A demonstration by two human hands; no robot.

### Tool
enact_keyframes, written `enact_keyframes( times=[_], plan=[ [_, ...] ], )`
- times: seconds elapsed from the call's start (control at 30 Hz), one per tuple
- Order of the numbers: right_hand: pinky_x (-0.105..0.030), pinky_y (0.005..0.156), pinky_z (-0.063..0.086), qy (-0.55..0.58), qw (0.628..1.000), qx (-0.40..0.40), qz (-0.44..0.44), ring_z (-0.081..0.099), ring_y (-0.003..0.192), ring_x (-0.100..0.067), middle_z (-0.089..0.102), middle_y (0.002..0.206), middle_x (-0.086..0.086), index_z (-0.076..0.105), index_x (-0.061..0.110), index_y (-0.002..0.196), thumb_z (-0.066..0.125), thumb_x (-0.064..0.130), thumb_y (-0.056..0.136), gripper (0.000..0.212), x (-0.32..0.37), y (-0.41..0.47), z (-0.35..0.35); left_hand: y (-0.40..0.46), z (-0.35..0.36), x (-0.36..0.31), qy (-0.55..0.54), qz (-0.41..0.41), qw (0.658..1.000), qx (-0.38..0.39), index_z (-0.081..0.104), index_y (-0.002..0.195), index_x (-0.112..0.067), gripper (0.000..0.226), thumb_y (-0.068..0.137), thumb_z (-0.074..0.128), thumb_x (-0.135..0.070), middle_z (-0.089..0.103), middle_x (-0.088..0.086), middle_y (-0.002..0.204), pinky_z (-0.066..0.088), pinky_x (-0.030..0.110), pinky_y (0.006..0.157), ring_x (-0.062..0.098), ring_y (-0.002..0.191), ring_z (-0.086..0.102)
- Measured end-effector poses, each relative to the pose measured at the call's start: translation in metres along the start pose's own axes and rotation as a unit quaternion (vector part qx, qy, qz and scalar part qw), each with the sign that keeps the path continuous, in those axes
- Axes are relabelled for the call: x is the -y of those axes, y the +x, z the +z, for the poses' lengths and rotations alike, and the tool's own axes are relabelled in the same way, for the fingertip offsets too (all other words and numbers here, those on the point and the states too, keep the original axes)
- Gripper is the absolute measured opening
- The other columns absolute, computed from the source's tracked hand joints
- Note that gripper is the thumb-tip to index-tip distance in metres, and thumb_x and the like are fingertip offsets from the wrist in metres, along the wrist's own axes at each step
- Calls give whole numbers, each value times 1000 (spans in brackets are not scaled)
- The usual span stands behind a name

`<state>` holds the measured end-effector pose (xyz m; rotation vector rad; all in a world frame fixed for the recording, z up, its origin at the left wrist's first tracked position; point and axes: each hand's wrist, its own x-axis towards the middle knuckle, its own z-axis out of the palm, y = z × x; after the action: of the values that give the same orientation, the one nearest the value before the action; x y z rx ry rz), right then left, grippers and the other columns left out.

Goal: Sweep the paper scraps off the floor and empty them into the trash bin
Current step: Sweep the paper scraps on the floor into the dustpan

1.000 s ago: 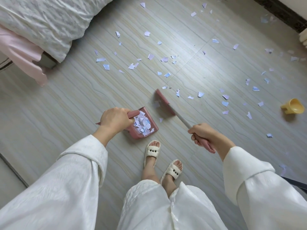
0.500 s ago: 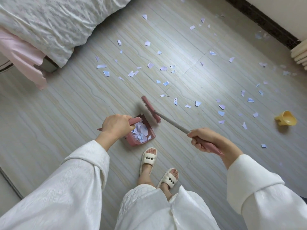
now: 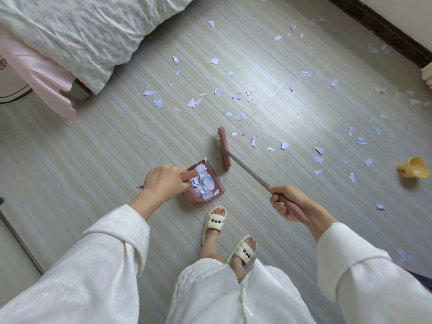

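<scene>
many scraps (image 3: 203,182) fill dustpan (image 3: 216,183); hands grip: left (image 3: 163,181) dustpan, right (image 3: 286,202) broom (image 3: 247,167).

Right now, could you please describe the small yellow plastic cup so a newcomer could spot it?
Start at the pale wood-grain floor, right edge, beyond the scattered paper scraps. The small yellow plastic cup lies tipped on its side, the only yellow, solid object there.
</scene>
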<state>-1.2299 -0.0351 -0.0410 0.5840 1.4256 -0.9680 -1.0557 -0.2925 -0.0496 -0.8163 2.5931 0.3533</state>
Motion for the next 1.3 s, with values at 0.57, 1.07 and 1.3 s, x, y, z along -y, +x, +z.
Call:
enact_keyframes(
  times=[0.57,1.07,1.3],
  plan=[
    [-11,27,31,-27,999,-35,-4,40,25,-5,48,40,4,41,13,72,44,17,98,27,-14,-3,-7,1,0,-11,-2,17,1000,-4,49,64,-27,28,84,50,-45,66,4,76,36,28,61,28,78,61],
    [-11,31,33,-65,991,-114,-21,41,24,-10,47,54,-9,45,7,76,50,6,92,17,-39,-8,-2,17,9,-41,94,117,989,-5,65,90,-27,31,85,49,-53,68,6,86,33,27,62,27,85,63],
    [-11,23,26,88,995,20,43,34,25,-3,40,41,6,37,15,68,40,18,98,31,-28,-26,-19,23,15,-49,83,123,989,-3,65,88,-28,25,85,50,-48,68,5,85,35,27,62,28,82,63]
  ],
)
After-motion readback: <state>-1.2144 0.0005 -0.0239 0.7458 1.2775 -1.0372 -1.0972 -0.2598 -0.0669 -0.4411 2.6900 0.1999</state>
